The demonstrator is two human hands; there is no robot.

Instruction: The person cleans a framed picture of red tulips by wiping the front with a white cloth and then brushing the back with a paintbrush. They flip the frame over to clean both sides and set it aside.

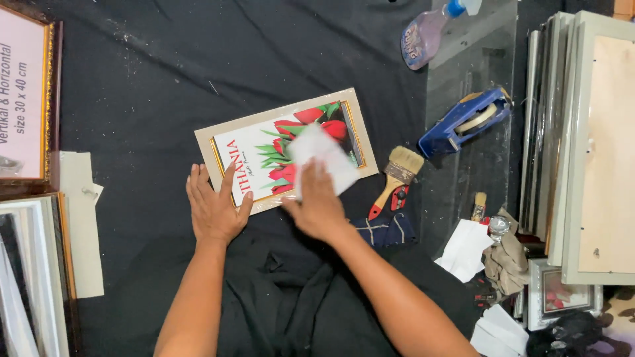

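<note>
A small beige picture frame (344, 112) with a print of red tulips lies tilted on the black cloth (152, 86). My left hand (215, 208) rests flat on its lower left corner, fingers spread. My right hand (319, 208) presses a white tissue (324, 155) against the glass over the print. The tissue covers the middle of the picture.
To the right lie a wooden paintbrush (397, 175), a blue tape dispenser (463, 122), a spray bottle (426, 33), a clear sheet (479, 59) and folded white paper (466, 248). Stacked frames (589, 145) stand at right, and more frames (26, 99) lie at left.
</note>
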